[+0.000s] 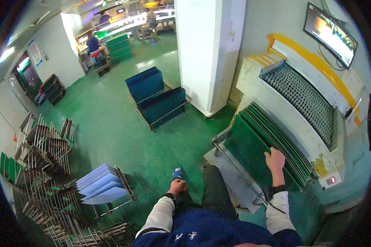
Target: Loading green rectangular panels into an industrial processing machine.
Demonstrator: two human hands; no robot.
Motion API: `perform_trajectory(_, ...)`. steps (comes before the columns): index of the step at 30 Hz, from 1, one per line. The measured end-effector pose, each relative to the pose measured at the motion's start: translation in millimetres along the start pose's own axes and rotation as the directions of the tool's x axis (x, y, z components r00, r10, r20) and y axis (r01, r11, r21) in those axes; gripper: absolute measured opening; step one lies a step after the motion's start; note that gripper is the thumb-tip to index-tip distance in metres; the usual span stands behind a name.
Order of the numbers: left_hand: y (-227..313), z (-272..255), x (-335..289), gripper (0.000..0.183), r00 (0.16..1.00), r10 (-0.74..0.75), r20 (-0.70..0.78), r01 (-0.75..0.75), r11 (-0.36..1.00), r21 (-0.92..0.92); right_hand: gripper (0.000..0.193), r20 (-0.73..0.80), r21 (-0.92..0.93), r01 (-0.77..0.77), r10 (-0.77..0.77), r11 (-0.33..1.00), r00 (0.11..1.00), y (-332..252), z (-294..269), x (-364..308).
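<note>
A row of thin green panels (251, 138) stands on edge, close together, in a metal rack to my right. My right hand (275, 159) is at the upper edge of the panels nearest me, its fingers curled over that edge; the fingertips are partly hidden. Over my left thigh, my left hand (177, 187) is loosely closed, and I see nothing in it. A metal bar (235, 166) of the rack runs along the near side of the panels, above a pale grey plate (239, 181).
Beside the panels is a white machine (255, 76) with rows of grey rollers (301, 90). A rack of dark blue panels (160, 109) stands ahead by a white pillar (198, 49). To my left are a rack of pale blue sheets (101, 183) and several metal racks (49, 164). People sit at far benches.
</note>
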State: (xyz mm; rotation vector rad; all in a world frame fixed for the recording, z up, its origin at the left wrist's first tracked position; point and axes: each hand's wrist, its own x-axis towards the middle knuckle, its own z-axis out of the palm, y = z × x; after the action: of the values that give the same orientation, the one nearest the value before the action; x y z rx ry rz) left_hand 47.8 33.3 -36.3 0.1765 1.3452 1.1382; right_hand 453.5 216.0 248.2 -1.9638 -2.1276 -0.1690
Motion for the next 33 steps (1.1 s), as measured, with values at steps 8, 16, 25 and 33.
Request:
perform_trajectory(8,-1,3,7,0.013,0.996,0.061,0.067,-0.062,0.998,0.019,0.040,0.126,0.108,-0.060,0.046,0.992,0.991,12,-17,6)
perform_trajectory(16,4,-19,18,0.016,0.984,0.034,0.173,-0.034,0.999,-0.001,0.033,-0.096,0.050,0.064,-0.059,0.997,0.994,21,-148,42)
perform_trajectory(25,23,-2,-4,0.012,0.993,0.032,0.113,-0.050,0.985,0.162,0.030,-0.116,0.897,-0.055,0.353,0.439,0.928,112,-270,76)
perform_trajectory(33,22,9,-2,0.012,0.998,-0.005,0.064,-0.007,0.983,0.182,0.033,0.028,0.909,0.165,0.452,-0.382,0.892,205,-218,117)
